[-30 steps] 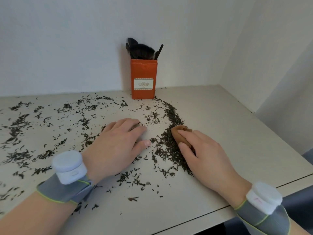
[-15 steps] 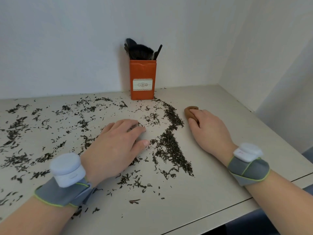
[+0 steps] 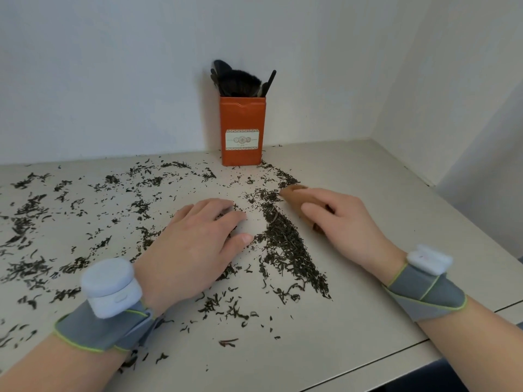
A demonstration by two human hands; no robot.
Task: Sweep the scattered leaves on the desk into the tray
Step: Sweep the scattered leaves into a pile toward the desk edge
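Pale beige flat-topped desk (image 3: 368,321) is bearing dark, dried, curled leaves (image 3: 285,244), which are lying thinly scattered over its left half and gathering into one dense ridge running from near the centre toward the front edge, between the two hands. Left hand (image 3: 192,250) is lying palm down on the desk just left of that ridge, fingers nearly straight and slightly spread, thumb tip just beside the ridge's edge; whether anything is lying under it cannot be told. Right hand (image 3: 348,224) is resting just right of the ridge, fingers curling over a brown rounded wooden piece (image 3: 293,193), whose far end is poking out beyond the fingertips among the leaves. Each wrist is wearing a grey fabric band with lime edging (image 3: 424,295) carrying a white plastic module (image 3: 110,284). Tall orange rectangular tin (image 3: 242,131) is standing upright at the back against the white wall, holding black brushes (image 3: 237,83), bristles up.
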